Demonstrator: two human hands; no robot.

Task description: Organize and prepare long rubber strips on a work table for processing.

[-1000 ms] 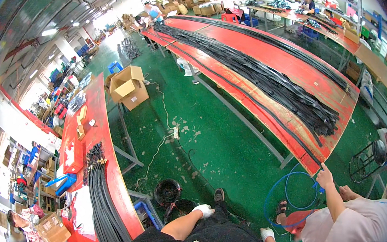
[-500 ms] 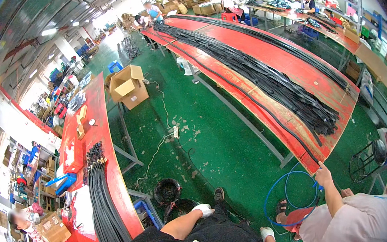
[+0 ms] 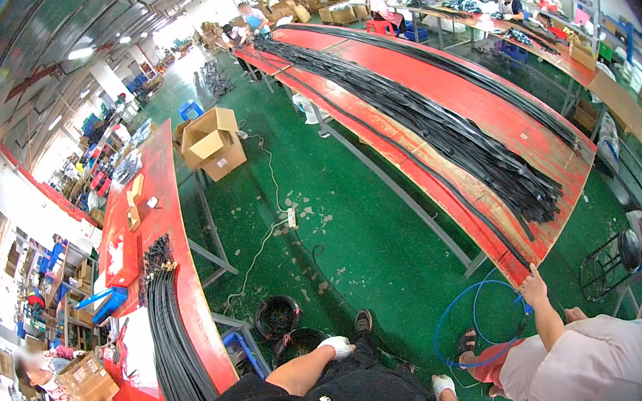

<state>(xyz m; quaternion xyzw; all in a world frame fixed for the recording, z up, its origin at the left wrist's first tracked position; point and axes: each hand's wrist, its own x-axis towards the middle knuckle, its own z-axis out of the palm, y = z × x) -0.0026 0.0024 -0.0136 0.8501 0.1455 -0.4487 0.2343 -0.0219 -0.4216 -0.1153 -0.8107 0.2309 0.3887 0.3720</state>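
My left hand (image 3: 337, 347), in a white glove, hangs in front of my body just right of the black round tubs (image 3: 278, 317). My right hand (image 3: 442, 385), also gloved in white, hangs at my right side near the co-worker's feet. Nothing shows in either hand, but their fingers are too small and partly turned away to tell open from closed. Right of me, a co-worker's hand (image 3: 533, 287) is at the near end of a long black tube (image 3: 451, 186) lying along the red table's edge. A blue hose (image 3: 446, 320) loops below that hand.
A long red table (image 3: 505, 139) carries bundles of black strips (image 3: 427, 121). At left, another red table (image 3: 146, 203) bears black tubes (image 3: 168, 334). An open cardboard box (image 3: 216, 143) and a white power strip with a cable (image 3: 292, 217) are on the green floor.
The co-worker on the right has shifted slightly, the hand still at the tube's end, and the blue hose has swung a little left. My hands have hardly moved. The lower-left person has leaned right.
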